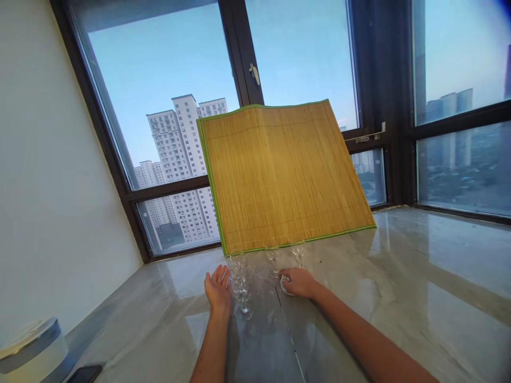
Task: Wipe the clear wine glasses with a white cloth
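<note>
Left hand point(217, 290) lies open, fingers released, just left of the near wine glasses point(240, 287) on the counter point(399, 298). Right hand point(298, 282) presses a white cloth point(284, 288), fingers clenched over it, near the far glasses point(285, 256). Advise short, slow wipes, steadying the stems.

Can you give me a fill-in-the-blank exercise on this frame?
1. The left hand is open beside a cluster of clear ____ glasses.
2. The right hand presses a small white ____ against the marble counter.
3. A bamboo mat with a ____ edge leans against the window.

Missing words: wine; cloth; green
</note>
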### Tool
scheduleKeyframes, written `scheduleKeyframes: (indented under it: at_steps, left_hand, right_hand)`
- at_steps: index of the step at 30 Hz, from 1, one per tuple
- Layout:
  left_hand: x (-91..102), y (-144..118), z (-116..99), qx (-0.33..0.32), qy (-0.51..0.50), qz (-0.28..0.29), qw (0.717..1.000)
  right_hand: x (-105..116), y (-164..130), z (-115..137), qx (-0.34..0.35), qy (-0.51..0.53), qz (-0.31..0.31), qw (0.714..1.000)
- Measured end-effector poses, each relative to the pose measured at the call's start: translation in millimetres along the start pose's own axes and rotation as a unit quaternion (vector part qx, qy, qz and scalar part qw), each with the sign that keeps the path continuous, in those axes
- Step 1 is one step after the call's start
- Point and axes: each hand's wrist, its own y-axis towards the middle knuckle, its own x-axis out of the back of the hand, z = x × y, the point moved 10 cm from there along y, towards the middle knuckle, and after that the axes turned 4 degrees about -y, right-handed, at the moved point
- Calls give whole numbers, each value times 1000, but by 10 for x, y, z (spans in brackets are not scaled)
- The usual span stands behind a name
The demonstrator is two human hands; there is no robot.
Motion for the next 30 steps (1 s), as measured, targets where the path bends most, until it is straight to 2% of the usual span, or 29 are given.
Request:
scheduleKeyframes:
  at_steps: [3, 8, 13, 16, 18, 24, 27, 30]
  left_hand:
    - [-47, -2, 139, 36, -24, 21, 999]
    - [-160, -6, 295, 58, -65, 63, 994]
    - [-179, -9, 422, 84, -113, 56, 989]
    - [-137, 20, 437, 77, -130, 37, 988]
    - [-92, 44, 447, 74, -130, 21, 989]
    - [-51, 79, 496, 72, -125, 18, 989]
    - [-76, 73, 503, 65, -123, 29, 990]
    - [-132, 49, 524, 72, -117, 57, 989]
  right_hand:
    - [-28, 47, 64, 5, -3, 0, 1000]
    - [-79, 112, 184, 10, -8, 0, 1000]
    - [-148, 164, 444, 21, -3, -3, 1000]
    - [-118, 120, 462, 9, 3, -13, 1000]
    - [-58, 51, 338, -22, 2, -23, 999]
    - [148, -215, -319, -184, -25, -40, 982]
    - [213, -242, -484, -218, -34, -50, 974]
    - [228, -192, -559, -213, -34, -54, 975]
